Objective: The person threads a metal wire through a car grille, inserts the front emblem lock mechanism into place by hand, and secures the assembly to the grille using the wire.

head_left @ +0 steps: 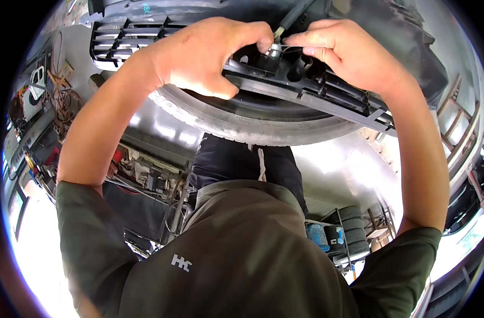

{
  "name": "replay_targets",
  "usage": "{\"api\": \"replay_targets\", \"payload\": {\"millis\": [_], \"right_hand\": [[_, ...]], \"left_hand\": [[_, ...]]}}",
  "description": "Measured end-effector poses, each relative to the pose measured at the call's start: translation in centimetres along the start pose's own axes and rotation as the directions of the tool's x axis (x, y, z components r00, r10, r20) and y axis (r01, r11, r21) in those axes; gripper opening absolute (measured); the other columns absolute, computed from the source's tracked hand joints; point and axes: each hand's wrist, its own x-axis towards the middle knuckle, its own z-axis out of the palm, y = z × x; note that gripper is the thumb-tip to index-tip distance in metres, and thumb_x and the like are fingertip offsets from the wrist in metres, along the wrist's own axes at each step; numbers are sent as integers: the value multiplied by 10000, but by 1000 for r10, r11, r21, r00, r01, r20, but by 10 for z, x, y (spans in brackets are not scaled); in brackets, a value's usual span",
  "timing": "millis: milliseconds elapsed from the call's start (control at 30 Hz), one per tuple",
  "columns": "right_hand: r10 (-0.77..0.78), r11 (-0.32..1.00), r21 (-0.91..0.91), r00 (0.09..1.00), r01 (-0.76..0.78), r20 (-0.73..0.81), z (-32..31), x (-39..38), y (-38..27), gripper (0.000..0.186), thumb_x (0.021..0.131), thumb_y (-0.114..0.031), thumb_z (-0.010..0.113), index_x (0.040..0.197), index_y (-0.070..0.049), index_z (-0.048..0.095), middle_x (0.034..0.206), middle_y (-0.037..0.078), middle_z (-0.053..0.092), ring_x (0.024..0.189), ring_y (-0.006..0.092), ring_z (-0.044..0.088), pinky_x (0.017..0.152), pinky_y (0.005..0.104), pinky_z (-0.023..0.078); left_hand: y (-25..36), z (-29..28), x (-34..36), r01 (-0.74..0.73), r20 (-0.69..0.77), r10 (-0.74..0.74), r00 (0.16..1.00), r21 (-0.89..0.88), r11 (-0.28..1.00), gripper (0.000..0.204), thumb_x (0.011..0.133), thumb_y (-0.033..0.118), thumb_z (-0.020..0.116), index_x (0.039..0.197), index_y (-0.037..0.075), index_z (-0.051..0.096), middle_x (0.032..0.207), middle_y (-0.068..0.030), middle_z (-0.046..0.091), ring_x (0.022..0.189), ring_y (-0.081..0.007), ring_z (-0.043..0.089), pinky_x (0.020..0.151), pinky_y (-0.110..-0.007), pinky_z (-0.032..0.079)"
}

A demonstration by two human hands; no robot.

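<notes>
My left hand (202, 58) reaches over a black slatted plastic part. Its bent index fingertip is against a small silvery metal fitting (274, 50), and its thumb is spread well apart from that finger. The other left fingers are hidden. From the other side comes my right hand (348, 53), thumb and index finger closed around a thin wire (292, 46) beside the fitting. A dark hose or cable (296, 15) with a pale end runs down to the fitting. Below it a round black hole (297, 71) opens in the plastic part (326, 100).
A tyre (268, 130) lies under the plastic part, close to my waist. Black grille slats (128, 40) extend to the left. Machine parts and tools (152, 177) crowd the lower left. Stacked tyres (353, 228) stand at the lower right, and a wooden ladder-like frame (456, 119) is at the right.
</notes>
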Motion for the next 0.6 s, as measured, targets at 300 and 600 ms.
{"api": "replay_targets", "payload": {"millis": [300, 600], "right_hand": [[110, 940, 335, 988, -70, -105, 23, -3, 13, 239, 1042, -154, 670, 1202, -16, 781, 967, 68, 780, 865, 132, 694, 817, 302, 569], [480, 837, 333, 875, -435, -65, 10, 9, -22, 181, 933, -132, 720, 992, 26, 786, 764, 120, 750, 699, 133, 674, 680, 327, 549]], "left_hand": [[-6, 2, 1, -6, 9, 5, 1000, 60, 998, 660, 654, 160, 840, 1239, 116, 536, 1162, -114, 684, 961, -344, 666, 835, -432, 540], [-5, 5, 0, -19, -15, 20, 1000, 29, 999, 679, 587, 83, 843, 1210, 110, 575, 1209, -53, 692, 896, -236, 597, 836, -348, 510]]}}
